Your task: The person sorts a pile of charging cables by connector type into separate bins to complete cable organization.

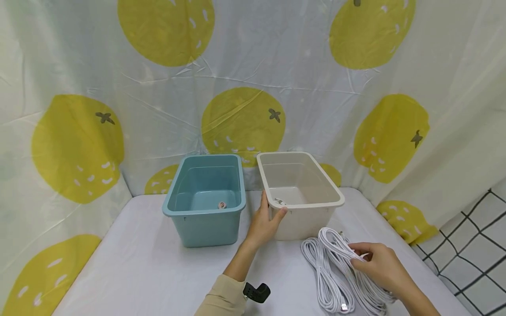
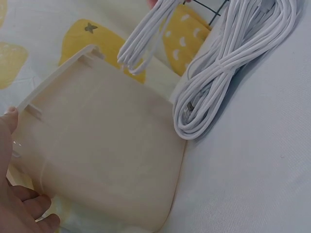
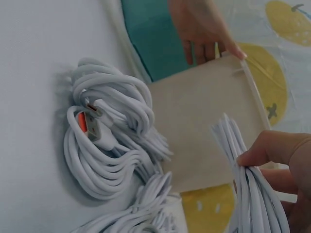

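Note:
My left hand grips the near left corner of a cream plastic bin, thumb at the rim and fingers along the side wall. In my right hand a looped bundle of white cable is pinched between thumb and fingers, raised in front of the bin's right side. More coiled white cables lie on the table below it, one with a USB plug showing orange inside. A small white and dark item sits inside the cream bin by its near left corner.
Left of the cream bin stands a blue-green bin with a small round item inside. A lemon-print curtain hangs behind the white table. A black wire grid borders the right side.

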Tool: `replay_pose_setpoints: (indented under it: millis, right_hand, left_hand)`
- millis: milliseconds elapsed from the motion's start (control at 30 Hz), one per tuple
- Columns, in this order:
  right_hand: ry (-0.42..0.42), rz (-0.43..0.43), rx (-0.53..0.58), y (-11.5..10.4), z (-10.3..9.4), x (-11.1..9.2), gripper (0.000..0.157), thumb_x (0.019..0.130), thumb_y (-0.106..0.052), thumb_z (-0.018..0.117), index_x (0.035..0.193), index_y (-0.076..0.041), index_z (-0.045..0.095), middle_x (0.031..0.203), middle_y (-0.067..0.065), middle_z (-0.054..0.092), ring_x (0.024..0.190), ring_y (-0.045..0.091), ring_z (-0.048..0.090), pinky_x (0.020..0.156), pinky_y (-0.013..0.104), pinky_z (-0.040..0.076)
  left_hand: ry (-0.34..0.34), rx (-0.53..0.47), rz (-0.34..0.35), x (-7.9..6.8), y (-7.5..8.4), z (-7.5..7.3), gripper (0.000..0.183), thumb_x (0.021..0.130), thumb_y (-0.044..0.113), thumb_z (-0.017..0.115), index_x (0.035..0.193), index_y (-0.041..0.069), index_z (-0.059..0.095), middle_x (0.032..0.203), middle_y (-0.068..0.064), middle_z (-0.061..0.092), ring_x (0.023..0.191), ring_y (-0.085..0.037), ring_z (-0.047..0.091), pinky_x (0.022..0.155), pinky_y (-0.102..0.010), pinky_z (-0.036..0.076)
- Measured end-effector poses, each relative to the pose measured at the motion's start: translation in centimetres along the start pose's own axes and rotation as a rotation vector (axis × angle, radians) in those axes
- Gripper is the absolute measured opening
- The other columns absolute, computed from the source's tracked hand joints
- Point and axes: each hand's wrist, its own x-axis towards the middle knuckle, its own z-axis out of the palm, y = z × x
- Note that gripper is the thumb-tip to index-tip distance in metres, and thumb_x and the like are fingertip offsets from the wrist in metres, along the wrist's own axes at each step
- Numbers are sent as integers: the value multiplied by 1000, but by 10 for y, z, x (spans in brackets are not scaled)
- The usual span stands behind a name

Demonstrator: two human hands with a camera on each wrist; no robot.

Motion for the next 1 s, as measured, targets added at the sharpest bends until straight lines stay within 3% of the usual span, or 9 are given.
replay_pose_setpoints:
  millis: [433,1000]
  right_hand:
    - [55,-146,-12,-22,-23,5,34,79,-11,81,113,-7,80,96,-1,75,75,8,63,63,27,50]
    - [21,-211,47,-46,-66,43,35,87,-10,80,120,3,75,94,4,74,73,13,64,60,27,51]
  left_hand:
    - [-10,-11,-2,0,-1,1,98,101,48,64,166,3,6,163,-20,31,147,-36,33,115,-62,31]
    - [2,4,-12,1,0,-1,98,101,49,64,166,4,6,164,-20,29,147,-36,33,115,-60,31]
